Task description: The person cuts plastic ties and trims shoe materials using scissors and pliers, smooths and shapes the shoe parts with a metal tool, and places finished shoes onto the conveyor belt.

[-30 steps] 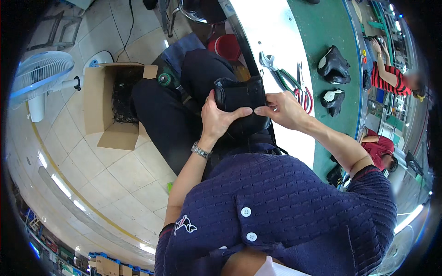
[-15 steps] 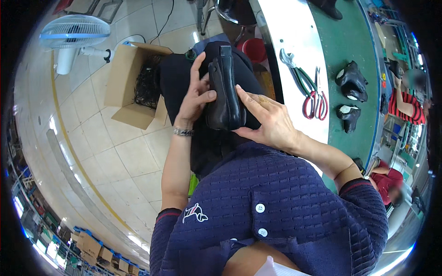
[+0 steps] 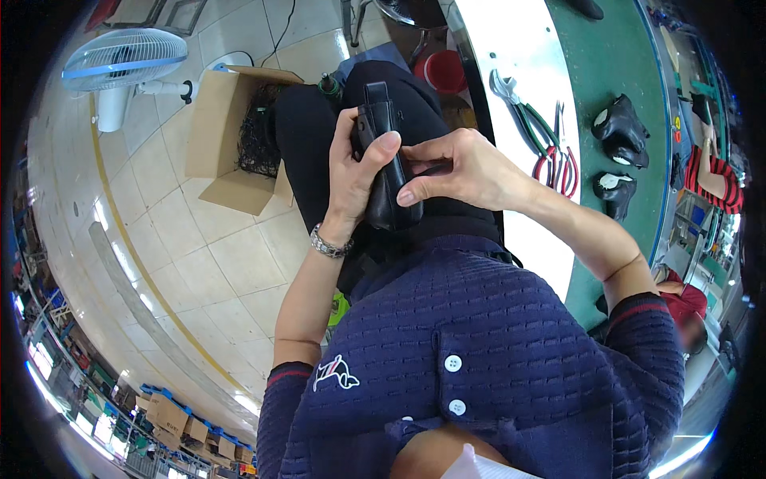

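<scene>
A black leather shoe point(image 3: 388, 191) with a strap-like tab at its far end lies over my lap, its rounded end toward me. My left hand point(image 3: 355, 164) is closed round its left side, the thumb lying across the top. From the right, my right hand point(image 3: 463, 172) pinches at the shoe's right edge, thumb near the rounded end and fingers bent beside it. What sits between those fingertips, apart from the edge, is hidden. My dark trousers point(image 3: 307, 132) are beneath the shoe.
Pliers with green handles point(image 3: 531, 116) and red-handled scissors point(image 3: 568, 172) lie on the white table point(image 3: 487, 32) at right. Black shoes point(image 3: 621, 132) stand on the green surface point(image 3: 574, 64) beyond. A cardboard box point(image 3: 215, 136) of black strands, a fan point(image 3: 124, 64) and a red bucket point(image 3: 444, 73) are around me.
My left hand has closed further over the shoe, thumb now on top. My right hand has gone from lying along its side to pinching its edge. The shoe has tilted slightly.
</scene>
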The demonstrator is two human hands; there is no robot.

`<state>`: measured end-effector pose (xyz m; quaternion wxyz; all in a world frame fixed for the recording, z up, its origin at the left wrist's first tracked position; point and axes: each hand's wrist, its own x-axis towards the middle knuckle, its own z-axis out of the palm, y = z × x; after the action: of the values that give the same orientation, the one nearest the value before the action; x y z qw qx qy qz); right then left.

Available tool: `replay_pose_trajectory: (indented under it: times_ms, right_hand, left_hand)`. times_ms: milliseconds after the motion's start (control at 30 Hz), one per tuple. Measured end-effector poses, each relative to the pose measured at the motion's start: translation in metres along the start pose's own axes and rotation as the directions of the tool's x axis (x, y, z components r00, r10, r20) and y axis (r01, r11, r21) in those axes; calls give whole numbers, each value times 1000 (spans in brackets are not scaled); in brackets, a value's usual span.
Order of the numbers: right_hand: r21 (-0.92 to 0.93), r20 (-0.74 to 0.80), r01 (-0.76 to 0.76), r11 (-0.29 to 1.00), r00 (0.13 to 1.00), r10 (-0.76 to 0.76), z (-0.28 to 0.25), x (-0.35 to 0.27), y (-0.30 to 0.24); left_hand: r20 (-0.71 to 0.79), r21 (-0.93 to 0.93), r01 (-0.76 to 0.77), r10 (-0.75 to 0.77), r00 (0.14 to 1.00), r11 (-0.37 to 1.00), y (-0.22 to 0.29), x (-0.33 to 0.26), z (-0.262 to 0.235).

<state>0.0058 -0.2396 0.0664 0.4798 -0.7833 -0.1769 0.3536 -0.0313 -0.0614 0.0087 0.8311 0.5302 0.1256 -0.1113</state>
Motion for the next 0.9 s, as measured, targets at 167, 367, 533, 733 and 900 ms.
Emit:
replay_pose_trajectory:
  times_ms: [167,367,533,733,900]
  right_hand:
    - [-277,153,-125,953,973,172,-5,9,-29]
    - [-381,131,-56,923,985,114,1,12,-36]
    - [-451,53,39,892,998,-17,16,13,-32]
    - [-594,-66,32,804,994,-88,35,-10,-21]
    - [-250,-38,127,960,989,-141,13,-14,-5]
  left_hand:
    - [-58,5,-8,8,998,1000,-2,-2,-1]
    - [-74,73,-51,56,996,996,-5,-4,-4]
    - [-120,92,-178,188,975,980,-18,0,-16]
    - [-89,93,-148,156,984,985,-25,11,-20]
    - [-58,68,-106,110,992,992,-23,15,-18]
